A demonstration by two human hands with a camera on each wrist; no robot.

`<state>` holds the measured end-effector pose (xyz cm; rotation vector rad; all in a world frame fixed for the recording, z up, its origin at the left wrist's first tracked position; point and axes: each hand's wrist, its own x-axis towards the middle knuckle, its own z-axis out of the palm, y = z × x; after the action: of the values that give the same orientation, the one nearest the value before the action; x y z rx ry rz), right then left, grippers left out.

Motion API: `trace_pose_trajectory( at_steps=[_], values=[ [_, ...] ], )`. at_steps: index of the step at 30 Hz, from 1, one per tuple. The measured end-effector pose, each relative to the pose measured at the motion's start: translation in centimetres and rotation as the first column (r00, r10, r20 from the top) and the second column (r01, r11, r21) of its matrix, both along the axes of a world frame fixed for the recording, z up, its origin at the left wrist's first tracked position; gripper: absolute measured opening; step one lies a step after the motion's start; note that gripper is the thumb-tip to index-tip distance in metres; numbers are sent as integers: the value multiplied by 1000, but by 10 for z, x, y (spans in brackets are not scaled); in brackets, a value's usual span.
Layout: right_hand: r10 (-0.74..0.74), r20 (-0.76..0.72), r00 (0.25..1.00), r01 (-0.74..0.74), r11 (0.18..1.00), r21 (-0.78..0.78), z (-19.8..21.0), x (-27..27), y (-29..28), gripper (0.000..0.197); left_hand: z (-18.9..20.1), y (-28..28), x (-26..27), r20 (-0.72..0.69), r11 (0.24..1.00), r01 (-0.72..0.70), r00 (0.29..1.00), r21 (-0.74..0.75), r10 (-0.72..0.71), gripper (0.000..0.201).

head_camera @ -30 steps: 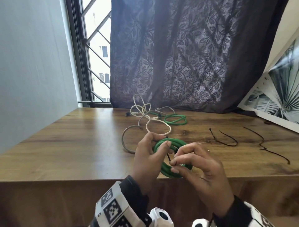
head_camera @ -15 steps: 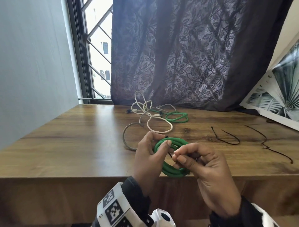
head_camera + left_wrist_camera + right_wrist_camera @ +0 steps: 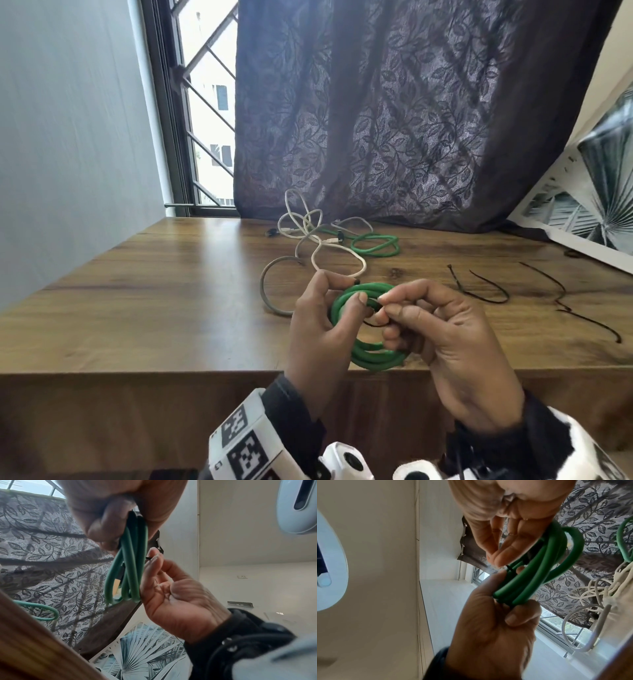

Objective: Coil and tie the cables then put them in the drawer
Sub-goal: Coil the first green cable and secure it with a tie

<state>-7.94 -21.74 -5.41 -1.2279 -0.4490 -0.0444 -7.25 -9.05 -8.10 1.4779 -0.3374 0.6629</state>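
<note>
A green cable wound into a coil (image 3: 373,359) is held upright just above the front edge of the wooden table (image 3: 171,308). My left hand (image 3: 347,291) grips the coil's upper left side between thumb and fingers. My right hand (image 3: 388,305) pinches the end of a thin black tie (image 3: 371,323) that runs across the coil's middle. In the left wrist view the coil (image 3: 135,563) hangs from the left hand (image 3: 120,520), with the right hand (image 3: 171,595) beside it. The right wrist view shows the tie (image 3: 560,568) against the coil (image 3: 539,574).
Further back on the table lie a tangled white cable (image 3: 308,233), a second green cable (image 3: 375,245) and a grey cable loop (image 3: 270,291). Loose black ties (image 3: 479,291) lie to the right. A dark curtain (image 3: 394,120) and a leaning print (image 3: 582,212) stand behind.
My right hand's fingers have moved up from the coil's lower part to beside the left thumb and now pinch the tie's end. The left hand's grip on the coil has stayed.
</note>
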Motion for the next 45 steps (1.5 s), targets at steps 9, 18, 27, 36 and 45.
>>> trace_pose_trajectory(
  at_steps=[9,18,27,36,45],
  values=[
    [31,-138,990,-45,994,-99,23,4,-7,17,-2,-5,-3,76,995,-61,996,80,55,27],
    [4,-191,982,-45,976,-215,25,8,-9,20,-6,-6,-2,103,983,-142,986,113,131,26],
    [28,-194,981,-82,958,-274,30,11,-14,16,-7,-10,-6,214,963,-180,967,199,136,18],
    [2,-25,1000,-7,980,-201,23,5,-18,32,-1,-13,-11,302,939,-211,945,271,125,13],
    [14,-40,999,-22,977,-211,28,5,-21,53,-6,-15,-11,261,967,-157,960,200,101,18]
  ],
)
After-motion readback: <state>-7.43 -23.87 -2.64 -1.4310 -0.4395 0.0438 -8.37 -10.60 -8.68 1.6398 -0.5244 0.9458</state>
